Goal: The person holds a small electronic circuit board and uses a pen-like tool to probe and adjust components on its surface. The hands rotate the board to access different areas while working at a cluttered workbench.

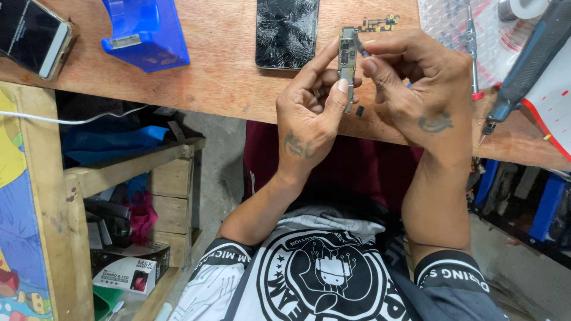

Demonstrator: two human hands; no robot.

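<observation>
Now, far left, we see a dark-screened phone point(33, 37) lying on the worn wooden bench point(220, 65), its glossy slab partly cut off by the corner. Next along sits a blue plastic tape dispenser point(144, 32), boxy and smooth, its top out of view. Below the bench edge a rough timber shelf point(140, 163) holds cardboard boxes and cloth we can't quite make out. Moving on, there's a second phone with a shattered black screen point(287, 32), cracks spidering across the glass. Centre stage now: our left hand point(309, 119) grips a narrow circuit board point(347, 59) upright, thumb and fingers clamped along its long edges, just above the near edge of the bench. Our right hand point(425, 89) pinches at the board's top end; what it pinches is too small to tell. A small gold-toned flex part point(377, 24) lies beyond. Further right, a slim screwdriver point(471, 44) rests on bubble wrap point(452, 24), then a grey-and-blue precision driver point(526, 65) slants in, its handle cropped.
</observation>
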